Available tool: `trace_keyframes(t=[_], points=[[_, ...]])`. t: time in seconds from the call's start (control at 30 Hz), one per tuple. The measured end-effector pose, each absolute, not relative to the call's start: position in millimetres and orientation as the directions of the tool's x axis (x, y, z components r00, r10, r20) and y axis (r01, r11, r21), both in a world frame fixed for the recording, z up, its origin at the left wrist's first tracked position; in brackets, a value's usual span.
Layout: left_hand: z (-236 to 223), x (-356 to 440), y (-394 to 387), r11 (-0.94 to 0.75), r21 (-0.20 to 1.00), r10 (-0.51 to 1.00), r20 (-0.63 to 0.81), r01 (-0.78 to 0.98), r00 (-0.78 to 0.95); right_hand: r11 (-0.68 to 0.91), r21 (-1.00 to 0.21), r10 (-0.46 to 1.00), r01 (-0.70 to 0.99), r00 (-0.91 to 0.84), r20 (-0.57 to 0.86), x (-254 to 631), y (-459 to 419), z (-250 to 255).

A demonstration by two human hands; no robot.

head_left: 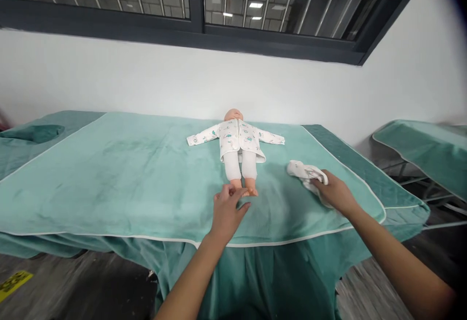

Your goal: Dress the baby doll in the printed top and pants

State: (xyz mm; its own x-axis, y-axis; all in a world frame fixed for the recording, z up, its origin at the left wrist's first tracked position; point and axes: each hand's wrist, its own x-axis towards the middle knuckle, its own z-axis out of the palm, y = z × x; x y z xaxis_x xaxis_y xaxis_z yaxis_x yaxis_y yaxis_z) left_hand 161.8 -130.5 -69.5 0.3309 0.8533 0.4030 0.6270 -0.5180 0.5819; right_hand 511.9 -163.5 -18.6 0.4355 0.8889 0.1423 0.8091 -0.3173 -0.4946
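A baby doll (239, 137) in white printed jacket (229, 137) and white leggings (249, 164) lies face-up mid-frame, arms spread; crumpled white cloth (304, 170), right of centre.

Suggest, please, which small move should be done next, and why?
Perhaps the right hand should bring the bunched white cloth over to the doll's bare feet: the left hand is by them with thumb and fingers apart, while the cloth is held off to the side.

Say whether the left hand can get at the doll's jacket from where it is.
Likely yes: the left hand is by the doll's feet, and nothing covers the jacket beyond them; the right hand, holding white cloth, is off to the side.
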Motion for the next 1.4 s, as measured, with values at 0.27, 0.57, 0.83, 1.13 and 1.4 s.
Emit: trace_keyframes(t=[0.27, 0.57, 0.83, 1.13, 1.4], points=[[-67.0, 169.0, -125.8, -0.508, 0.658, 0.856, 0.459, 0.555, 0.239, -0.02, -1.0, 0.937, 0.024, 0.349, -0.01, 412.0, -154.1, -3.9], [-72.6, 150.5, -123.1, -0.49, 0.764, 0.872, 0.415, 0.42, 0.261, -0.142, -0.954, 0.906, -0.262, 0.354, -0.232, 407.9, -134.2, -70.3], [-76.1, 156.7, -127.1, -0.447, 0.786, 0.894, 0.406, 0.428, 0.188, 0.002, -0.947, 0.908, -0.321, 0.398, -0.132, 407.6, -137.8, -81.7], [-58.0, 200.5, -174.2, -0.709, 0.535, 0.705, 0.549, 0.459, 0.449, -0.015, -0.876, 0.928, -0.482, 0.32, -0.192, 396.7, -145.4, -53.5], [-27.1, 208.0, -154.3, -0.714, 0.322, 0.669, 0.575, 0.622, 0.471, 0.048, -0.802, 0.98, -0.595, 0.183, -0.077, 367.3, -162.7, 12.5]])
